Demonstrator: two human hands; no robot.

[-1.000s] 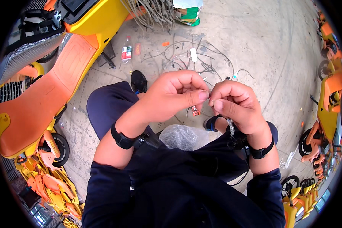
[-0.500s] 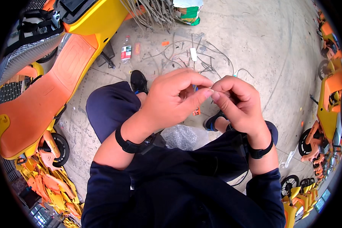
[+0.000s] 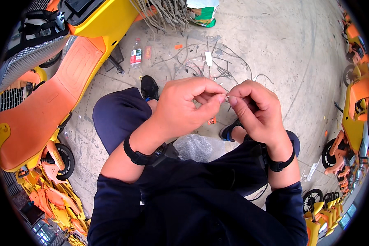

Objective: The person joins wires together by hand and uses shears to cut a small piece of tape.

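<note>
Floor (image 3: 274, 49): grey concrete, stained.
Wires (image 3: 209, 65): loose tangle lying on it.
Bottle (image 3: 135, 53): plastic, lying near the orange scooter (image 3: 49, 102).
Orange clip (image 3: 211, 121): small, on it.

a thin, pale wire (image 3: 227, 97) is pinched between the fingertips of the left hand (image 3: 184, 110) and the right hand (image 3: 256, 110), held level above the knees; most of it is hidden.
</note>
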